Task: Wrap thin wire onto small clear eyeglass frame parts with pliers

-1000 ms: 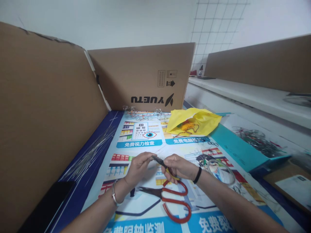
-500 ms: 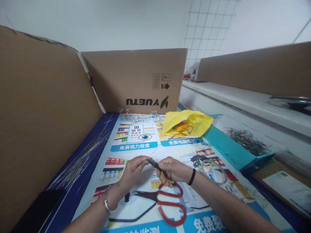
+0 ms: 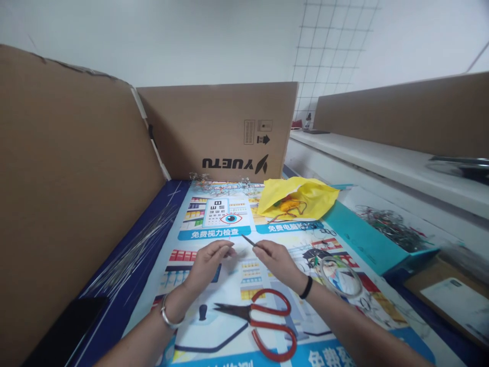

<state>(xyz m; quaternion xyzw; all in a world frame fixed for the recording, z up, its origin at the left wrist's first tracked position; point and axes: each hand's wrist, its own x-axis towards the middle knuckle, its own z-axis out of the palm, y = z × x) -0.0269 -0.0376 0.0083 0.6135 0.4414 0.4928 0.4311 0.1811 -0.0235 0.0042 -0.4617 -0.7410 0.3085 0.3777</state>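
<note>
My left hand (image 3: 212, 255), with a bangle at the wrist, is closed in a pinch over the printed mat; whatever lies between its fingertips is too small to make out. My right hand (image 3: 277, 257), wearing a black band, grips pliers (image 3: 248, 240). Their dark, slim jaws stick out toward the upper left, and the handles are hidden in the palm. A small gap separates the jaws from my left fingers. Below both hands lie red-handled scissors (image 3: 234, 309), blades pointing left.
Thin straight wires (image 3: 133, 250) and a black flat object (image 3: 69, 331) lie at left. A yellow bag (image 3: 321, 191) holds orange strands. The teal box (image 3: 361, 252) contains tangled wires (image 3: 397, 229). A pale ring-shaped coil (image 3: 359, 286) lies right. Cardboard panels (image 3: 214, 127) stand behind and left.
My hands have moved apart, and the pliers' jaws have come away from my left fingertips. The pliers' yellow handle no longer shows. The view has shifted slightly.
</note>
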